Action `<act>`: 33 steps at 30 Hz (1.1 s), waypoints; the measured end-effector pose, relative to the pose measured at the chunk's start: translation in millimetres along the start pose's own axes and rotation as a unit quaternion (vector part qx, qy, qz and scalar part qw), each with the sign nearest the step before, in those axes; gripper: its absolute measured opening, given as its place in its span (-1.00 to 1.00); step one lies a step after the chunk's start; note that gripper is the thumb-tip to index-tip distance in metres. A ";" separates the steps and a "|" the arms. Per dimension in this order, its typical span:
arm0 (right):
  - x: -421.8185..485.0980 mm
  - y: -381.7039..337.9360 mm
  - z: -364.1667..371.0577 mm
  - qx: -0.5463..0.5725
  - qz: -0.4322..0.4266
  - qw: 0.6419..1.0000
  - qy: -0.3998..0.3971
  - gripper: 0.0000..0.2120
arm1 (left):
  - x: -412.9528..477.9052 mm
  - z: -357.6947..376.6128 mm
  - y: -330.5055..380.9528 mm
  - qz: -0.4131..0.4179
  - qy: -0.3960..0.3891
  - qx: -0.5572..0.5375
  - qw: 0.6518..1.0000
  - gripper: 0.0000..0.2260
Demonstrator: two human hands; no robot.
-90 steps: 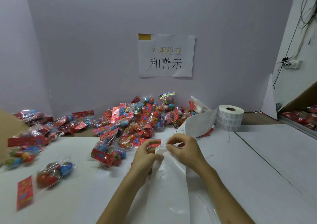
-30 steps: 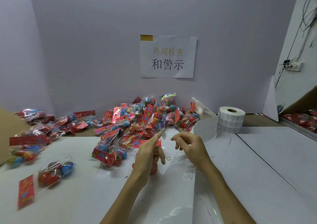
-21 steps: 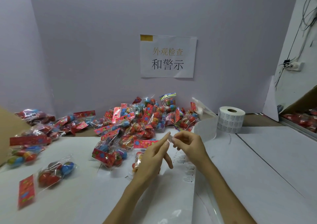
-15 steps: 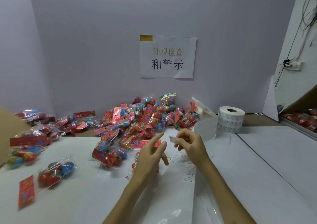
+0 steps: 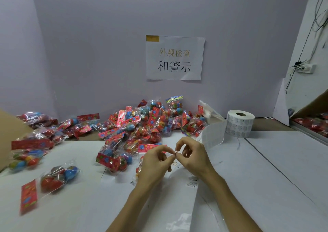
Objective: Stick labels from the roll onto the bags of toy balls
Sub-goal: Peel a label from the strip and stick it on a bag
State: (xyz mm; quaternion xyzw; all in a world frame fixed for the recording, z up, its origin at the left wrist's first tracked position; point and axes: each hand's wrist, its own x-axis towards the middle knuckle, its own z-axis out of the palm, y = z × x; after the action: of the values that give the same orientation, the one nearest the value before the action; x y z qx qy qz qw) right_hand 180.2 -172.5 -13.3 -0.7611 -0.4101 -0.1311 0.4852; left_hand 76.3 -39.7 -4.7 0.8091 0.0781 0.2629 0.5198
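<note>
My left hand [image 5: 156, 162] and my right hand [image 5: 193, 158] meet fingertip to fingertip above the table, both pinching a small white label [image 5: 176, 153] that barely shows between them. A bag of toy balls [image 5: 139, 168] lies just under my left hand, mostly hidden by it. The white label roll [image 5: 240, 123] stands at the back right. Its backing strip [image 5: 213, 138] loops off the roll and runs down past my right wrist to the near edge. A big pile of bags [image 5: 147, 125] with red header cards lies against the back wall.
Several single bags lie on the left, one near the front [image 5: 53, 178] and others beside a cardboard flap [image 5: 8, 130]. A small ring [image 5: 174, 163] lies on the table under my hands. A paper sign [image 5: 174, 57] hangs on the wall. A tray of bags [image 5: 316, 123] sits far right.
Three seconds ago both hands worked at the strip on the table. They have since lifted, the right hand carrying a peeled label, and the left fingers have now closed onto it.
</note>
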 end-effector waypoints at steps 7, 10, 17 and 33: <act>0.6 -6.6 1.7 0.032 0.036 0.999 0.009 -0.89 | 4.2 -7.1 0.9 -0.075 0.040 -0.144 0.986 -0.98; 1.0 -7.9 3.6 0.039 0.040 0.998 0.018 -0.94 | 3.4 -6.5 0.6 -0.076 0.038 -0.152 0.985 -0.98; 1.0 -6.9 6.8 0.011 0.058 0.998 -0.002 -0.91 | 6.5 -10.6 0.8 -0.063 0.164 -0.199 0.964 -0.74; -2.7 -21.7 16.6 0.082 0.170 0.977 -0.105 -0.14 | 14.6 -23.0 -4.9 -0.212 0.243 -0.356 0.877 -0.82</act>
State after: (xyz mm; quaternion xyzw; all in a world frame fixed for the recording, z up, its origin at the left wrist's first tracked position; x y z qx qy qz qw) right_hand 158.9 -155.6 -9.4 -0.7869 -0.3330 0.0676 0.5151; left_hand 77.8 -13.2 3.4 0.4445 0.2726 0.3449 0.7805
